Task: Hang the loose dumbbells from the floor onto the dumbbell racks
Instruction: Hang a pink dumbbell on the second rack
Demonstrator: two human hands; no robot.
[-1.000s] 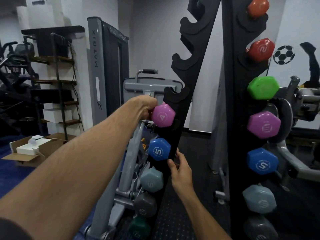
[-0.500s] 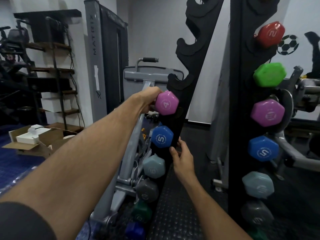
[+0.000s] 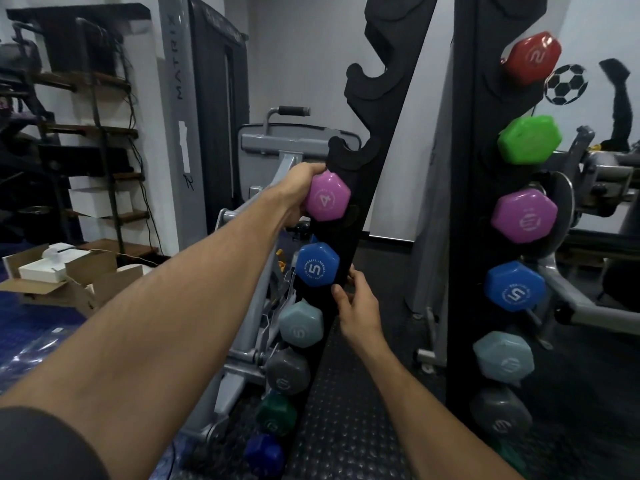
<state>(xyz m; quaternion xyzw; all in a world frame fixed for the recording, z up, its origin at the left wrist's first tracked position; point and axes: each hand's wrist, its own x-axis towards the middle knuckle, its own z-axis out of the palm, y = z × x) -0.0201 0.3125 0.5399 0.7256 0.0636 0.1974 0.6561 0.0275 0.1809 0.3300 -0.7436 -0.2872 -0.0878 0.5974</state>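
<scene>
**Purple dumbbell at the rack notch**

Black studded rubber flooring (image 3: 349,410) runs through the lower centre of the frame, with blue matting (image 3: 24,327) at lower left, where an open cardboard box (image 3: 65,282) sits. Behind it, upper left, dark shelving (image 3: 100,109) stands against a white wall. Next comes a grey machine upright (image 3: 180,98) printed "MATRIX".

At centre, the left hand (image 3: 298,188) has its fingers curled round the handle of the purple dumbbell (image 3: 327,196), marked "4", holding it against the near rack (image 3: 363,188) just under an empty notch. Below hang a blue dumbbell (image 3: 317,269) marked "5", then pale teal, grey, green and dark blue ones. The right hand (image 3: 356,306) grasps the near rack's edge beside the blue dumbbell, thumb and fingers wrapped on it.

Right of centre, the far rack (image 3: 474,237) carries red "2", green, purple, blue "5", teal and grey weights. A football sticker (image 3: 565,84) marks the wall at upper right.
</scene>
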